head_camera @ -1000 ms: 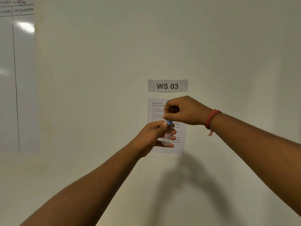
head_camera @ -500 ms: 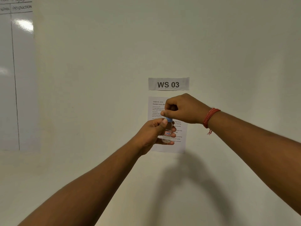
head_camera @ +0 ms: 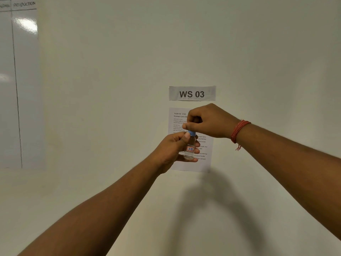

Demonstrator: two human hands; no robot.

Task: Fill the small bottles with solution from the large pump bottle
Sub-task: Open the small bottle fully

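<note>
As gripped: small bottle [head_camera: 190, 147] within left hand [head_camera: 171, 151]

- The left hand [head_camera: 173, 148] is gripping a small clear plastic bottle [head_camera: 190, 147] upright.
- The right hand [head_camera: 208, 121] is pinching its blue cap [head_camera: 192, 133].
- A printed white paper sheet [head_camera: 204, 163] is hanging behind, under a grey "WS 03" sign [head_camera: 191, 93].

Soft, even light, glare patch on whiteboard [head_camera: 25, 24] (upper left), diffuse arm shadow on wall [head_camera: 276, 52] — fine print blurred
</note>
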